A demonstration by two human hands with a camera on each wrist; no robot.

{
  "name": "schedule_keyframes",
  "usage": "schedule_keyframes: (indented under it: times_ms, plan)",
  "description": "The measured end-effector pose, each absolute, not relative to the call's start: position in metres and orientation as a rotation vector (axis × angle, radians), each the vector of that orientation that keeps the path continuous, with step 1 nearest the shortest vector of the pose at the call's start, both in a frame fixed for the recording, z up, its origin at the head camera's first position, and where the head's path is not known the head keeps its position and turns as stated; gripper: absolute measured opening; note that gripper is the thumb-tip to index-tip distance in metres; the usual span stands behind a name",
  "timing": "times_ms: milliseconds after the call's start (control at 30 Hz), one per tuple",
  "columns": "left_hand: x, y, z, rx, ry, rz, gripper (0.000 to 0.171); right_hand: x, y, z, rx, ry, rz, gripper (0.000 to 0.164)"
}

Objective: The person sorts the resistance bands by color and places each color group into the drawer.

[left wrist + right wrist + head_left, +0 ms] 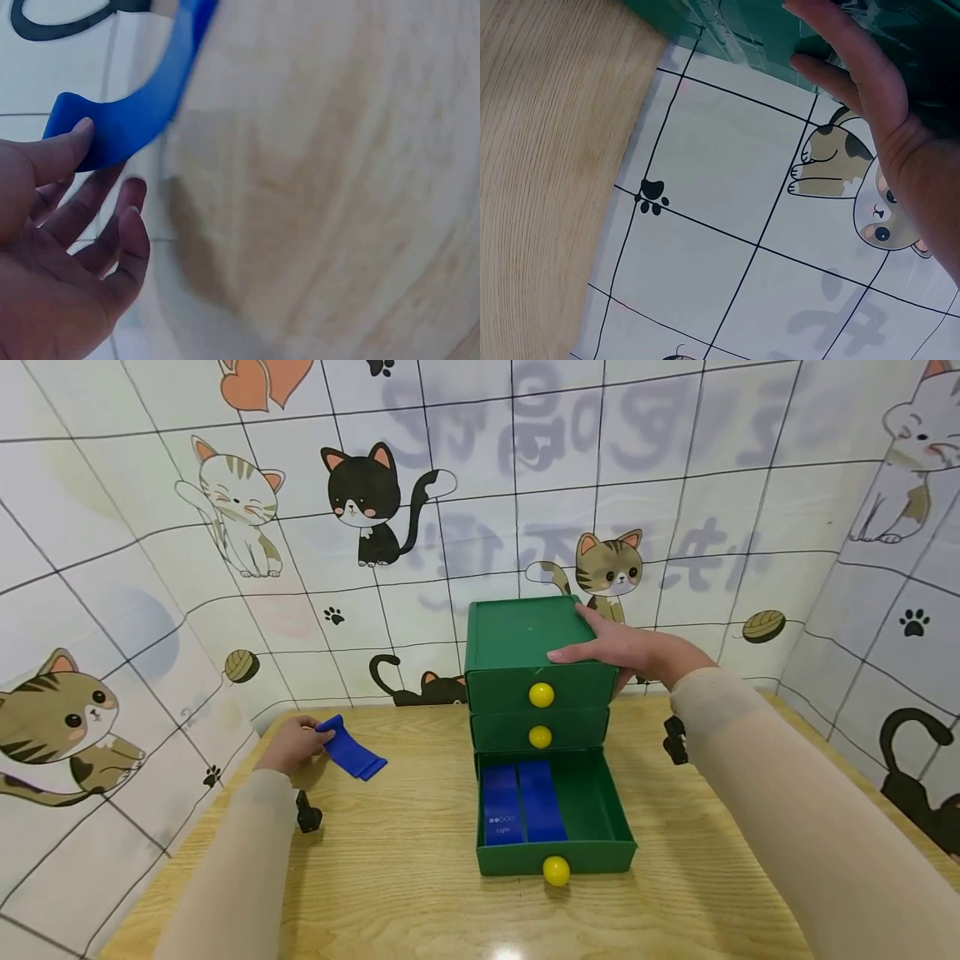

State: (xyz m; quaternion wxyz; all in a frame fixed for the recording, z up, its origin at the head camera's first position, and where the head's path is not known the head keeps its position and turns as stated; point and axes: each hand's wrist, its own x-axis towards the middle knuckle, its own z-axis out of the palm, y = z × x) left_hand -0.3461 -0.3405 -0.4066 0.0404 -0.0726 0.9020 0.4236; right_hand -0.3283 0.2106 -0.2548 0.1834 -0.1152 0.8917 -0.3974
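My left hand (296, 746) pinches one end of a blue resistance band (352, 753) between thumb and fingers, left of the cabinet. In the left wrist view, the band (142, 112) curves away from the thumb, and the other fingers are loosely bent. My right hand (618, 647) rests on the upper right of a green drawer cabinet (525, 631), thumb and one finger spread over its top. Against its side, the right wrist view shows straight fingers (855, 67). The bottom drawer (596, 802) is pulled out, with two flat blue bands (542, 802) in its left part.
Two upper drawers with yellow ball knobs (541, 695) are closed. The pulled-out drawer's knob (556, 871) faces me. Under everything lies a wood-grain table (397, 877), bordered at the back and sides by a white tiled-pattern sheet (480, 527) with cartoon cats.
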Motion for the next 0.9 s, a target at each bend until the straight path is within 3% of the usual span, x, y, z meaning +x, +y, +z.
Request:
schedule_keyframes:
  times_ms: [500,900]
  plan:
    - [-0.328,-0.292,-0.318,0.013,3.004,1.406,0.029,-0.330,0.209,-0.255,-0.332,2.528,-1.086,0.120]
    - [-0.302,-0.241,-0.276,0.145,2.920,1.592,0.033,-0.330,0.211,-0.255,-0.333,2.526,-1.089,0.120]
